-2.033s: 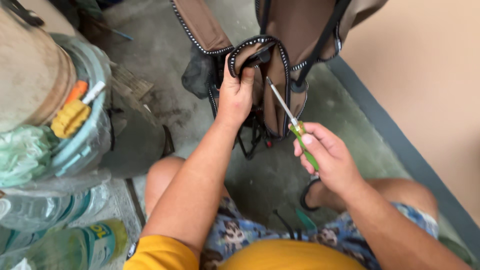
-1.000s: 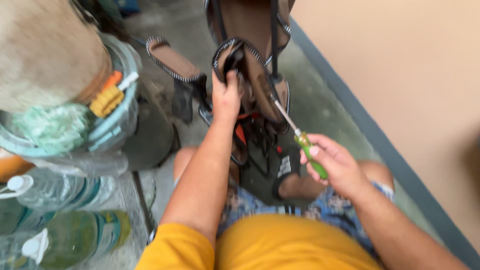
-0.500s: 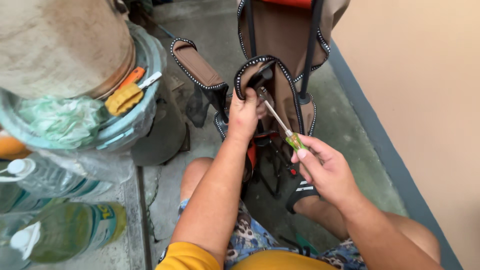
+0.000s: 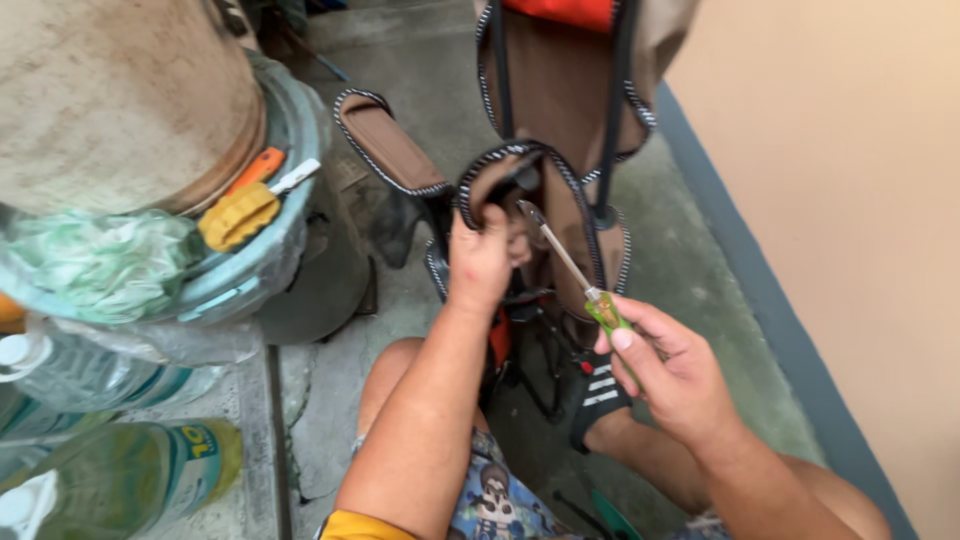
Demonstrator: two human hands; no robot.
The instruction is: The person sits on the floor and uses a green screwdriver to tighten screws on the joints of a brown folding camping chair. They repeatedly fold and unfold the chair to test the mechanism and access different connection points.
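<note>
I see the left hand at centre frame, fingers curled tight around the braided black-and-white edge of a brown fabric chair that stands folded on the far side of the concrete floor. The grip sits on the looped armrest section, just left of the chair's black frame tubes.

The right hand is nearer and to the right, fingers closed around the green handle of a screwdriver. Its metal shaft angles up and to the left, the tip close beside the left hand's fingers and against the fabric loop; I cannot tell whether the tip touches anything.

A second armrest flap hangs out to the left of the chair. At far left a worn round drum sits in a pale blue basin, with a yellow-and-orange tool lodged at the rim. Clear plastic bottles lie at near left. A beige wall runs along the right.
</note>
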